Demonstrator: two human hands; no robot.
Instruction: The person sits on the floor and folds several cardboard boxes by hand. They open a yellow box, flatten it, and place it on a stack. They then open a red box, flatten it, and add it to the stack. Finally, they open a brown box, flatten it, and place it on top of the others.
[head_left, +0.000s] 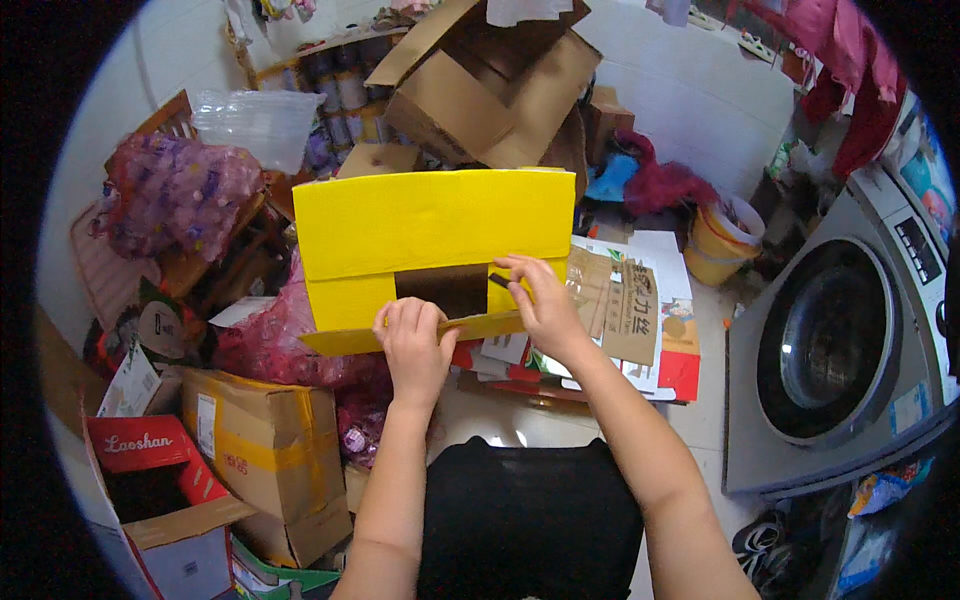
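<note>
A yellow cardboard box (435, 221) is before me, its near flap tilted towards me and a dark opening between its side flaps. My left hand (416, 341) grips the edge of the near flap, fingers over it and thumb at the side. My right hand (541, 300) is at the right side flap, with a small dark strip (498, 280) by its fingers; whether it belongs to the box or is a separate piece, I cannot tell. The right hand's fingers are bent and partly apart.
Flattened cardboard (679, 337) lies stacked on the floor at the right. A washing machine (750, 420) stands further right, a yellow bucket (712, 244) behind it. Cardboard boxes (255, 450) are at the lower left, a large open carton (450, 105) at the back, pink netting (270, 337) at the left.
</note>
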